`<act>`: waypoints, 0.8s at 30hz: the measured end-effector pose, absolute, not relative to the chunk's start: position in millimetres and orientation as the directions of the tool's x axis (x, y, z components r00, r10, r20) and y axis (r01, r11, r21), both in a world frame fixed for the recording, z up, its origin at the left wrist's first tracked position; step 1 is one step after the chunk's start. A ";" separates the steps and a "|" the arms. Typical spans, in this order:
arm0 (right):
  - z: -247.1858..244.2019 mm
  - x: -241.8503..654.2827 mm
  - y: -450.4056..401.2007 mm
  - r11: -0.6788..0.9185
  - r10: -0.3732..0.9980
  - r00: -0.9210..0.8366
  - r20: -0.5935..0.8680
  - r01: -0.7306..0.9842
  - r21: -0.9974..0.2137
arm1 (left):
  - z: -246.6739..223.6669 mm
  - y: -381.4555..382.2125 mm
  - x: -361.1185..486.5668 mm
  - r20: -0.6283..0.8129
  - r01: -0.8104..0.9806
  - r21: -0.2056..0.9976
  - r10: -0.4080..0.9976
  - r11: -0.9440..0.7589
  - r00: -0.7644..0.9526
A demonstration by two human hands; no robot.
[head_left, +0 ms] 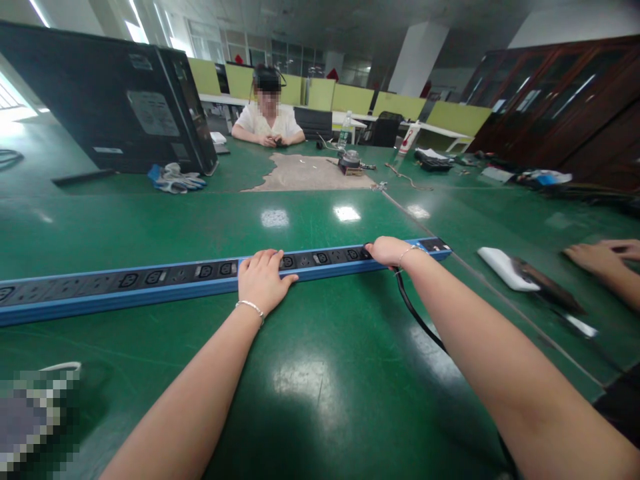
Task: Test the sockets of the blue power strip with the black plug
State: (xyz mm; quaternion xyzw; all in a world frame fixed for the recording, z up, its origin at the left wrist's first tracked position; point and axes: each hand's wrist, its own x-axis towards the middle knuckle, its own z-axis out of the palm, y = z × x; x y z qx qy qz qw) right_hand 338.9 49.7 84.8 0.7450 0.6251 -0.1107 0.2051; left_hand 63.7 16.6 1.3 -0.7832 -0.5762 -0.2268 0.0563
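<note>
A long blue power strip [215, 289] with black sockets lies across the green table. My left hand [264, 280] rests over its middle, fingers on the top face and thumb spread along the near edge. Near the strip's right end, my right hand [389, 252] is closed around a black plug [369, 248], held at a socket; how deep the plug sits is hidden by the fingers. From under that hand a black cable [419, 319] curves down and passes beneath my right forearm.
Gloves [176, 179] lie by a black computer case [150, 113] at the back left. A person [269, 123] sits opposite, near a bottle [345, 130]. Another person's hands [597, 259] are at the right, beside a white object [507, 269]. A blurred object [25, 420] lies at lower left.
</note>
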 end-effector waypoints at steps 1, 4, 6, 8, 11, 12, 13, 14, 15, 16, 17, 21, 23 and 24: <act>83.2 338.6 48.5 -0.137 0.890 0.194 -0.414 0.977 0.163 | 1.2 16.6 63.7 0.420 0.928 0.171 0.877 -0.330 0.234; 74.3 337.3 39.4 -0.172 0.921 0.208 -0.329 0.976 0.134 | 1.1 16.6 63.7 0.422 0.929 0.165 0.875 -0.332 0.237; 66.7 336.3 30.5 -0.236 0.942 0.250 -0.225 0.968 0.084 | 1.1 16.4 63.9 0.423 0.929 0.162 0.874 -0.332 0.239; 60.6 335.7 22.8 -0.298 0.942 0.297 -0.153 0.954 0.020 | 1.0 16.3 64.2 0.423 0.930 0.160 0.874 -0.331 0.238; 57.6 335.6 18.6 -0.318 0.936 0.310 -0.166 0.948 -0.024 | 0.8 16.2 64.3 0.421 0.931 0.164 0.876 -0.327 0.233; 58.4 335.8 19.1 -0.314 0.935 0.306 -0.180 0.949 -0.021 | 0.7 16.2 64.3 0.419 0.931 0.165 0.878 -0.325 0.232; 60.1 336.1 20.2 -0.306 0.935 0.298 -0.192 0.952 -0.013 | 0.6 16.2 64.1 0.418 0.932 0.166 0.879 -0.323 0.230; 62.8 336.4 21.4 -0.295 0.936 0.289 -0.199 0.955 -0.002 | 0.5 16.2 64.0 0.418 0.932 0.167 0.879 -0.323 0.230; 66.7 336.9 22.5 -0.281 0.940 0.277 -0.201 0.960 0.012 | 0.5 16.2 63.8 0.419 0.931 0.167 0.878 -0.324 0.231; 71.7 337.5 23.1 -0.262 0.945 0.262 -0.195 0.965 0.025 | 0.5 16.2 63.6 0.420 0.931 0.167 0.878 -0.326 0.232; 77.9 338.1 23.2 -0.242 0.953 0.244 -0.177 0.970 0.035 | 0.5 16.2 63.5 0.420 0.930 0.167 0.877 -0.327 0.233; 105.6 337.3 18.5 -0.223 0.973 0.222 -0.058 0.974 -0.029 | 0.9 16.1 63.8 0.417 0.928 0.173 0.878 -0.331 0.235; 112.6 331.5 15.5 -0.232 0.972 0.224 -0.072 0.965 -0.123 | 1.1 16.2 64.0 0.420 0.928 0.179 0.878 -0.327 0.228; 112.8 326.6 14.4 -0.227 0.972 0.213 -0.095 0.958 -0.173 | 1.1 16.2 64.1 0.421 0.928 0.182 0.879 -0.324 0.224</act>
